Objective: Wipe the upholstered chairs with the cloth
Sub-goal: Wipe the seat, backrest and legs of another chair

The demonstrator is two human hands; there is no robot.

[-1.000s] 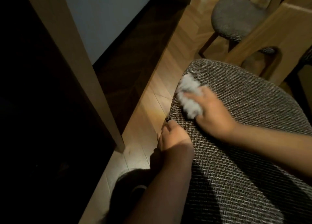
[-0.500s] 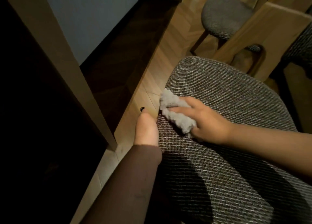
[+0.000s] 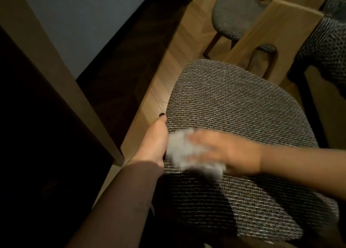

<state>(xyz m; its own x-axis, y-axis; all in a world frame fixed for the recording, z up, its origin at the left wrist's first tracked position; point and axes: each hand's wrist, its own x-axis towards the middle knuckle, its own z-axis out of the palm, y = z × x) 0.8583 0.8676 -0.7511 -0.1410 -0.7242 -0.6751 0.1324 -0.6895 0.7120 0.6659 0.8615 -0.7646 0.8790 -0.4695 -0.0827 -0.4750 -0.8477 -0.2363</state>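
The near chair seat (image 3: 243,116) served as landmark. The cloth (image 3: 187,154) lay on its left part under the right hand (image 3: 234,154). The left hand (image 3: 155,143) rested against the seat's left edge. A table leg (image 3: 56,75) stood left of it, and another chair (image 3: 234,13) stood beyond it.

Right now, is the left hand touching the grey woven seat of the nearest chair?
Touching. The head view shows the left hand lying flush against the grey woven seat along its left edge, with no gap between them.
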